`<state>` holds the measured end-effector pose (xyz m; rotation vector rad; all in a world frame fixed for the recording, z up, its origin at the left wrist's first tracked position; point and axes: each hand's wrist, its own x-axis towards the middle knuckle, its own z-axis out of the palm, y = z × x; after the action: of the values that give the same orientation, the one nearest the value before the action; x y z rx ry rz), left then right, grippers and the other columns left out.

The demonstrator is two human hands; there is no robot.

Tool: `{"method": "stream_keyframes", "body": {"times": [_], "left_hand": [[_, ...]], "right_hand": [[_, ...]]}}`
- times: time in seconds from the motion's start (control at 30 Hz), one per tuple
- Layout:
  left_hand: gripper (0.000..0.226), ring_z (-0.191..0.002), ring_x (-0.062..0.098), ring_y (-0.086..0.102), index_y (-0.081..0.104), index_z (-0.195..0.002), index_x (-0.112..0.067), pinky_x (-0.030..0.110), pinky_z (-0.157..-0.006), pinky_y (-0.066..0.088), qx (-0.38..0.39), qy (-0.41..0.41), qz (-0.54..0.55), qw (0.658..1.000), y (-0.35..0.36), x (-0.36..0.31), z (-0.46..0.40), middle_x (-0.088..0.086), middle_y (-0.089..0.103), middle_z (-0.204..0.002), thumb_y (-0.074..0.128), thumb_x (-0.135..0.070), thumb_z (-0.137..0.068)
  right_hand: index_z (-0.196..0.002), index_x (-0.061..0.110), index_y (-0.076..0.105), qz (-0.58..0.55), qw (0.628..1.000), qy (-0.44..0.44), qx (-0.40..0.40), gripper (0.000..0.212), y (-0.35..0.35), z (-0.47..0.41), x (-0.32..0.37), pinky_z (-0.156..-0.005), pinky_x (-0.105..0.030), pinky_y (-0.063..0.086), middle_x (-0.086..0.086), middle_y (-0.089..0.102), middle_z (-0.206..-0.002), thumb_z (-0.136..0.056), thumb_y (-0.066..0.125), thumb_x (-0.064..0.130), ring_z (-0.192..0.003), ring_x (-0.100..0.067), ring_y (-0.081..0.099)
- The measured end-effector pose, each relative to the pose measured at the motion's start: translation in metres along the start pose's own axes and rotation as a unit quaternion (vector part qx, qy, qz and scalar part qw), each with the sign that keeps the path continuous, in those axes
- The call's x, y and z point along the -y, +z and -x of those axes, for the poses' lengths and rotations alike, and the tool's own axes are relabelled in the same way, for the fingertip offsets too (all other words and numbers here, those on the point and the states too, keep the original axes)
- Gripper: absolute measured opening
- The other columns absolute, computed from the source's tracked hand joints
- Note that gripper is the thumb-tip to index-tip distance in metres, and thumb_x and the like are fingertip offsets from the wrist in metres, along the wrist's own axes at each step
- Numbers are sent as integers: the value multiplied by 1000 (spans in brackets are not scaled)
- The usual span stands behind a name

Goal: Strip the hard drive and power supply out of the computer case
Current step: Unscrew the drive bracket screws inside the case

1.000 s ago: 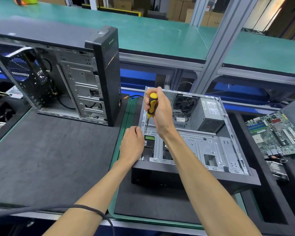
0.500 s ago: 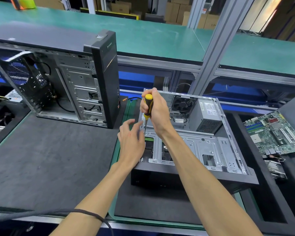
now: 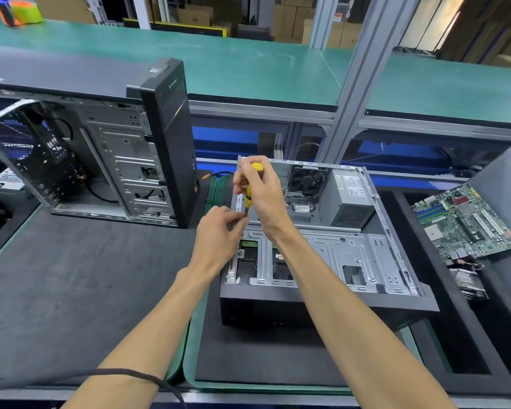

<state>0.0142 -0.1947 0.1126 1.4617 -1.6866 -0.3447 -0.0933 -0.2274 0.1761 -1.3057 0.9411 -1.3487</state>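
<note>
A right hand [image 3: 263,193] is wrapped around the yellow handle of a screwdriver [image 3: 250,190], fingers curled tight, holding it upright with the shaft pointing down. A left hand [image 3: 219,234] reaches up beside it, thumb and fingertips drawn together in a pinch at the lower end of the screwdriver shaft; whether a screw sits between them is too small to tell. Both hands work over the left edge of an open computer case [image 3: 322,261] lying on its side on a dark foam mat. Just below the hands, inside the case, silver drive bay brackets [image 3: 331,252] cross over a dark drive with a green label. At the far end of the case, a black cooling fan [image 3: 306,180] sits beside the grey power supply [image 3: 351,199], which fills the far right corner. To the left of the case stands a second tower case [image 3: 106,160], upright, its side panel off. To the right of the case, a green motherboard [image 3: 463,222] lies in a black tray, with a finned heatsink [image 3: 468,283] just in front of it
</note>
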Motion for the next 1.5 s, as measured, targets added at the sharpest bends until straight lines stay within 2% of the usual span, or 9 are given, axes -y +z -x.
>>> {"method": "stream_keyframes", "body": {"times": [0.2,0.4,0.67,0.83,1.0,1.13,1.27,1.4,1.5], "left_hand": [[12,-77,15,55,79,-96,-12,30,-71,47,12,-6,21,1000,2,1,2,-5,63,-74,72,-19,-91],[12,-64,6,49,75,-95,-11,20,-64,40,90,-5,69,994,-3,8,-1,-11,53,-78,67,-20,-95],[13,-65,15,60,72,-75,-12,31,-65,50,45,-28,49,997,-11,6,-6,0,66,-73,78,-18,-84],[26,-62,12,52,57,-70,-16,21,-61,43,59,-65,38,995,-6,3,-8,0,59,-70,77,-20,-86],[8,-70,10,56,66,-89,-16,23,-66,44,134,-19,35,990,-12,6,-10,-5,62,-78,69,-21,-93],[16,-71,8,63,76,-89,-10,21,-68,49,127,-5,28,992,-17,10,-11,-5,71,-77,69,-24,-93],[25,-55,8,50,64,-70,-13,19,-58,40,87,-29,40,995,-13,10,-10,-6,60,-61,77,-25,-87],[28,-55,7,46,56,-67,-19,15,-56,38,95,-51,57,993,-10,7,-12,-6,56,-60,78,-24,-84],[10,-63,7,53,66,-82,-20,14,-61,41,129,-26,64,989,-13,9,-10,-5,63,-70,75,-22,-87]], "right_hand": [[-84,16,43,-14,999,34,-28,30,-3,1,-1,-59,-23,38,3,41,-65,-106,42,36,-60,-12,38],[-59,21,50,33,996,49,72,56,-2,-3,10,-60,-24,41,2,44,-54,-109,29,34,-54,-13,42],[-92,11,57,15,998,8,59,20,11,4,5,-67,-21,49,-5,59,-76,-106,50,23,-69,-13,56],[-89,13,69,24,998,27,43,40,6,2,5,-71,-25,48,3,59,-76,-108,37,29,-74,-13,55],[-102,12,62,20,998,35,44,35,4,-1,10,-69,-28,46,3,52,-64,-108,31,27,-66,-16,50],[-105,11,52,5,998,33,56,26,9,2,11,-67,-24,50,1,59,-72,-105,41,35,-68,-14,55],[-96,13,60,40,998,24,30,18,9,3,7,-75,-37,52,0,60,-84,-103,54,29,-80,-16,57],[-91,13,67,17,999,15,34,40,5,4,7,-61,-21,44,1,59,-67,-109,34,27,-64,-10,53],[-93,13,62,-8,999,34,35,43,4,2,6,-64,-34,40,0,50,-57,-111,28,33,-57,-15,44]]}}
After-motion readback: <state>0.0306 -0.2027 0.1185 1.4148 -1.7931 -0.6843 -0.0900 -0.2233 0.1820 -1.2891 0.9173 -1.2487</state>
